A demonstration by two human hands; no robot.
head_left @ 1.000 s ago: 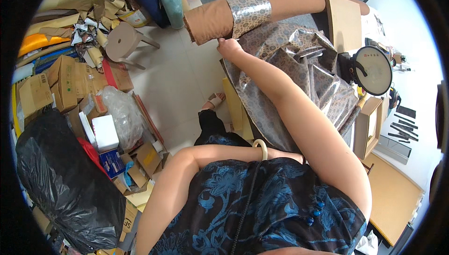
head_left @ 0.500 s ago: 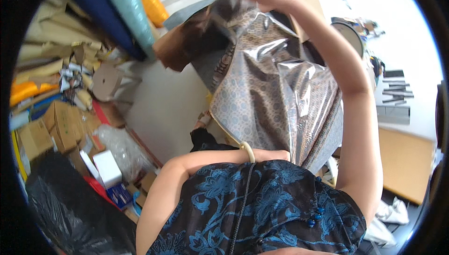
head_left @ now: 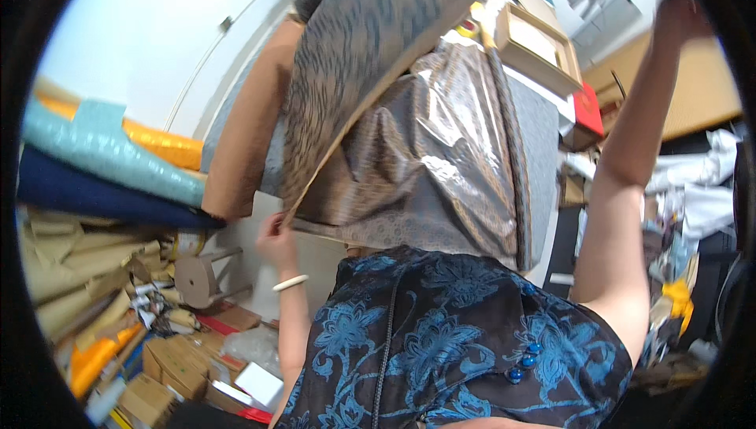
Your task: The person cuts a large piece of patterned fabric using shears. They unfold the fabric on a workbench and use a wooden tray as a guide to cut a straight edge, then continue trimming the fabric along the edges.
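Observation:
My left hand pinches the lower left edge of a raised patterned sheet, which arches across the top of the view. My right hand is high at the right rim, beside the sheet's far end; its blurred fingers do not show what they hold. Beneath the raised sheet, a glossy, crumpled patterned sheet lies on a grey-padded worktable. A brown fabric roll lies along the table's left side, and a long narrow patterned roll along its right.
Coloured rolls lean at the left wall, above a stool, paper scraps and cardboard boxes. A wooden tray and red box sit at the table's back right. White bundles pile up at the right.
The patterned sheet has been lifted and spread upward across the view. My left hand moved out from my waist to its edge; my right hand swung up and right. The view has turned.

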